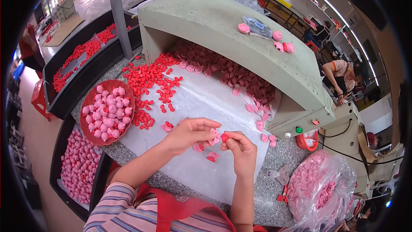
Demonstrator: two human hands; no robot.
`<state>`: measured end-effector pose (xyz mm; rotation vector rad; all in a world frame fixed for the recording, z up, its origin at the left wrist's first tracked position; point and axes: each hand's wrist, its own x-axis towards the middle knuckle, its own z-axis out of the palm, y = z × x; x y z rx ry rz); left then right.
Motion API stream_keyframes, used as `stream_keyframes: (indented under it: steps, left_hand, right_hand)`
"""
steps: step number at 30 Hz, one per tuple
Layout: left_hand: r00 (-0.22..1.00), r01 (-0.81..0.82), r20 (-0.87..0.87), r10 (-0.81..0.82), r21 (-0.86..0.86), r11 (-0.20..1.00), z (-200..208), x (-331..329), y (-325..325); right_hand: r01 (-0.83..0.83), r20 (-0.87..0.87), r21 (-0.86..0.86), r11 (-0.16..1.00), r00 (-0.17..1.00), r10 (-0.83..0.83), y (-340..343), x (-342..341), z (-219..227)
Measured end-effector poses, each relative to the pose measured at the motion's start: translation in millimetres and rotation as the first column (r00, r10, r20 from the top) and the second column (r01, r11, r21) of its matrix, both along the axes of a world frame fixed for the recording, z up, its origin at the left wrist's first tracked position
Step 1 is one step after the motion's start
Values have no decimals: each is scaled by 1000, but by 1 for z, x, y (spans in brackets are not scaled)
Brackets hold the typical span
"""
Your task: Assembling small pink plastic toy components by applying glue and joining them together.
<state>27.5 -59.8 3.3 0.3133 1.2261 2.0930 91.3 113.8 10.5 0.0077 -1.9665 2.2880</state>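
Over the white paper (189, 169), my left hand (189, 135) pinches a small pink rubbery-looking shell (214, 136). Close against it, my right hand (241, 152) grips a small glossy red piece (224, 138) between thumb and fingertips. The two parts meet or nearly meet; whether they touch, I cannot tell. Beneath the hands lie a few pink parts with red pieces (212, 157). A heap of red pieces (148, 77) spreads beyond my left hand. Many pink shells (249, 81) are piled under the grey-green metal hood (231, 30).
At left stands a red bowl (84, 134) of round pink pieces. Black trays (53, 176) hold pink pieces and red pieces. A clear bag (319, 189) of pink parts and a small orange basket (305, 142) sit at right. Another person (343, 75) works at the far right.
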Motion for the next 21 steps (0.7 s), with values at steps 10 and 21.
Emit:
stream_keyframes:
  steps: [10, 21]
  left_hand:
    - [982, 160, 115, -151, -74, 984, -12, -10, 5]
    - [842, 291, 401, -361, 225, 930, -22, -18, 10]
  right_hand:
    - [-23, -240, 493, 869, 957, 162, 3, 2, 10]
    - [57, 2, 561, 826, 998, -71, -7, 11, 28]
